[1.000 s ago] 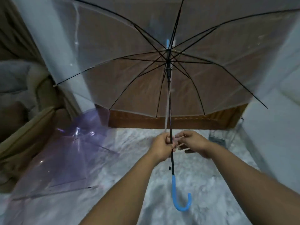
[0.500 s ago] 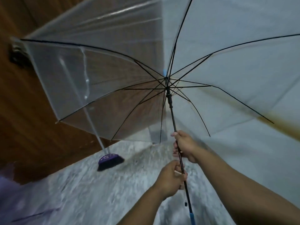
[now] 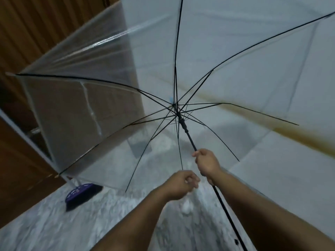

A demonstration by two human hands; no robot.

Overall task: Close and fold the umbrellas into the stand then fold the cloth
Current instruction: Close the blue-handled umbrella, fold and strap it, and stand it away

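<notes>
An open clear umbrella with black ribs fills the upper view, its canopy facing away from me. My right hand grips its black shaft a short way below the runner. The shaft runs down past my right forearm to the bottom edge; the handle is out of frame. My left hand sits just left of the shaft, apart from it, its fingers curled with nothing plainly in them. A pale blur shows under that fist. No stand, cloth or other umbrella is in view.
A dark purple broom head on a pale stick stands on the marbled floor at the left, under the canopy's edge. Brown wooden panelling rises on the left, and a white wall closes the right side.
My view swung right, away from the purple umbrella, and the clear umbrella tilted. My left hand came off the shaft; my right hand now holds the shaft alone.
</notes>
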